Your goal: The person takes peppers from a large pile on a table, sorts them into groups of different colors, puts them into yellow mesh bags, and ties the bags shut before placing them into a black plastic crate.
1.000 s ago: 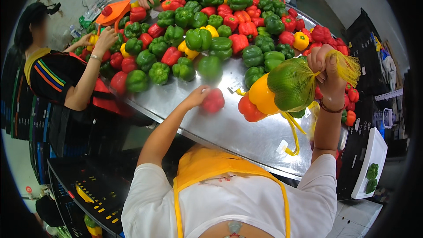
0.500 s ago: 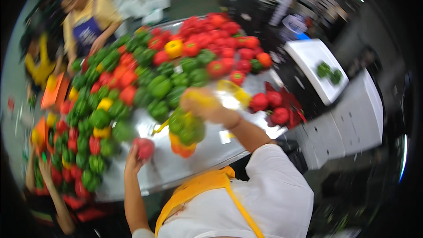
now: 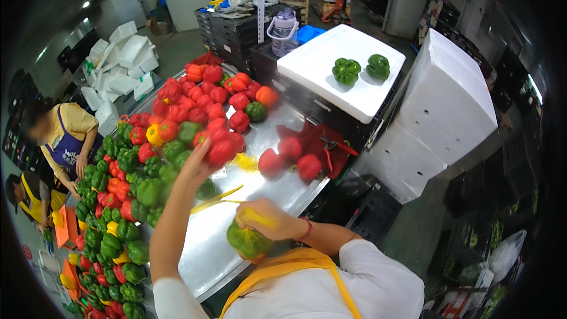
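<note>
My left hand (image 3: 199, 162) reaches out over the steel table (image 3: 207, 245) to the edge of the red heap. Its fingers are closed on a red bell pepper (image 3: 223, 150), slightly blurred. Close to my apron, my right hand (image 3: 266, 218) grips a green bell pepper (image 3: 249, 241) with a yellowish tinge. Something yellow lies across that hand, and a bit of orange shows under the pepper. A thin yellow strip (image 3: 215, 199) lies on the metal beside the right hand. Green bell peppers (image 3: 149, 192) are piled left of my left forearm.
Red bell peppers (image 3: 188, 97) cover the table's far part. Several more sit at the right edge by red-handled pruning shears (image 3: 331, 146). A white foam lid (image 3: 328, 44) bears two green peppers. Stacked foam boxes (image 3: 434, 112) stand right; a co-worker (image 3: 74, 136) works left.
My view has turned to the right. My left hand has carried the red bell pepper away from me to the red heap. My right hand has drawn its green pepper nearer my apron.
</note>
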A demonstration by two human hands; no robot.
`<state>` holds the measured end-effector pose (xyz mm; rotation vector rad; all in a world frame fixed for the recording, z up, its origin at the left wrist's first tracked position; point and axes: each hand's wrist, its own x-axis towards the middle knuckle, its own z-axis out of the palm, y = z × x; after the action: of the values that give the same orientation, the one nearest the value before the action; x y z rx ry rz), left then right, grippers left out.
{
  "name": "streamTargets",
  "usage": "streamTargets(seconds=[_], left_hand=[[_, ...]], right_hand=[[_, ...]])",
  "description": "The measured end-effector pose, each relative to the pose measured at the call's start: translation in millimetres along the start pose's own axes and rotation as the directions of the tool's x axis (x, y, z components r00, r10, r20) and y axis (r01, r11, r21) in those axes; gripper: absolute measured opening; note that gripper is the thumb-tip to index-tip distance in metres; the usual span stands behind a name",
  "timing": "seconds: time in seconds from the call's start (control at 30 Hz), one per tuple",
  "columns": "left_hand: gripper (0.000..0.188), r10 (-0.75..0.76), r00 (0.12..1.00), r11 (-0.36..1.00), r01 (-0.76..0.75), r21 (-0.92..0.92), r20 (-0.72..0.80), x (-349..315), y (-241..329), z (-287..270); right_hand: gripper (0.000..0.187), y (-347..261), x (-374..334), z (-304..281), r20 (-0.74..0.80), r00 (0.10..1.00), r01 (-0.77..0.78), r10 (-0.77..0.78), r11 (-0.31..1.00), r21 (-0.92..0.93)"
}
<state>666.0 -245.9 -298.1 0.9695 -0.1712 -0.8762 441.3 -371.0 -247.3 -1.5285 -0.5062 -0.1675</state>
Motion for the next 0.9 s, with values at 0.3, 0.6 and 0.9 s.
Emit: streamTargets(seconds=[0.3,0.6,0.9], left_hand=[[0.056,0.552,0.834,0.523,-0.318,0.791,-0.029,307,0,205],[0.061,0.678,0.725,0.059,-0.219,0.974,0.121,272,10,187],[0.059,0.167,0.916,0.813,-0.337,0.475,0.364,-73,-12,-14]], right_hand=[[0.012,-21,-40,-76,-0.014,0.991,-0.131,0.131,0.991,0.011],[0.027,3,-26,-87,-0.065,0.987,0.141,-0.148,0.986,-0.093],[0.030,4,59,-10,0.277,0.960,-0.024,-0.029,0.982,0.186]])
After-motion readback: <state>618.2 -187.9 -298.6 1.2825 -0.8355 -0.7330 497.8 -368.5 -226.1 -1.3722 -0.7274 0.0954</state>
